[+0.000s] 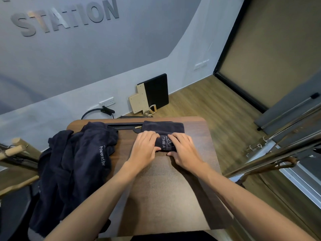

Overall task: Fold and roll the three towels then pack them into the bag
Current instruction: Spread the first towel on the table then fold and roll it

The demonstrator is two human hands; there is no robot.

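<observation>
Forearms reach out from us over the table (173, 197), and at their ends our left hand (144, 150) and right hand (184, 150) sit side by side on the roll (165, 143), a dark towel wound up from its near end, white lettering showing between our hands. Both hands curl their fingers over the top of the roll with thumbs tucked against its near side, so each has a real hold on the cloth. Beyond the roll, the flat tail (163, 127) of the same towel lies unrolled toward the far edge, so we judge this roll roughly half done. A heap (74, 167) of dark towelling spills off the left edge of the table, unfolded; we cannot tell how many towels it holds. Something dark and flat (121, 126) lies at the far edge, perhaps the bag, though we cannot say. Nothing looks packed, so most of the job remains.
</observation>
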